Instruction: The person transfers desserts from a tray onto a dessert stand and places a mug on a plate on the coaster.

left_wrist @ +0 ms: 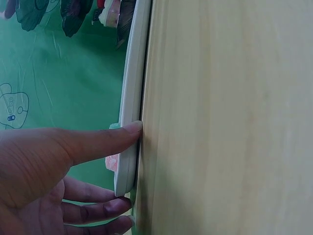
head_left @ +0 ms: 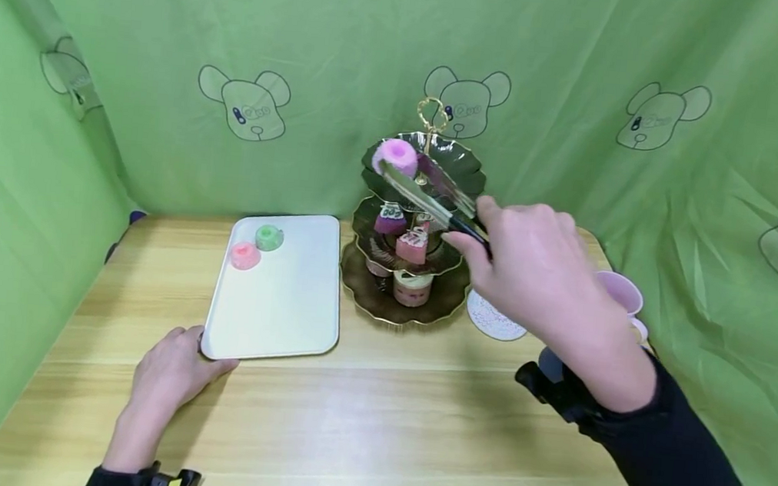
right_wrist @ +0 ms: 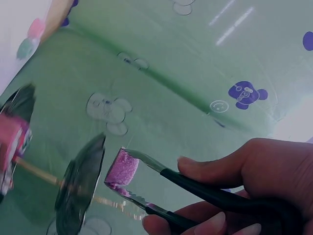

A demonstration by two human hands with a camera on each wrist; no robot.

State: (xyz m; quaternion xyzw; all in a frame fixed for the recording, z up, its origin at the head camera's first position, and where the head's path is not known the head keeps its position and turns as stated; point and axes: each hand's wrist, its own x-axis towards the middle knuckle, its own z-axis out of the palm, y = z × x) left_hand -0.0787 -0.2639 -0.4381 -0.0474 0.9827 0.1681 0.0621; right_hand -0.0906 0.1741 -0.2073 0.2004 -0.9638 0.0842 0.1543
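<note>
Evidently mid-transfer: right hand (head_left: pixel 533 257) grips black-handled metal tongs (head_left: pixel 424 199) pinching purple ring-shaped cake (head_left: pixel 393 155) above dark scalloped three-tier stand (head_left: pixel 463 166); left hand (head_left: pixel 168 366) pinches white rectangular tray (head_left: pixel 279 307) at near-left corner. Next move seems to need steady pressure.

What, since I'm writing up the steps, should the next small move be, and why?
Probably carry the purple ring across to the tray. The tongs hold it clear of the top tier, while a similar pink ring and green ring lie there with bare room beside them and the left hand grips the tray's corner.
</note>
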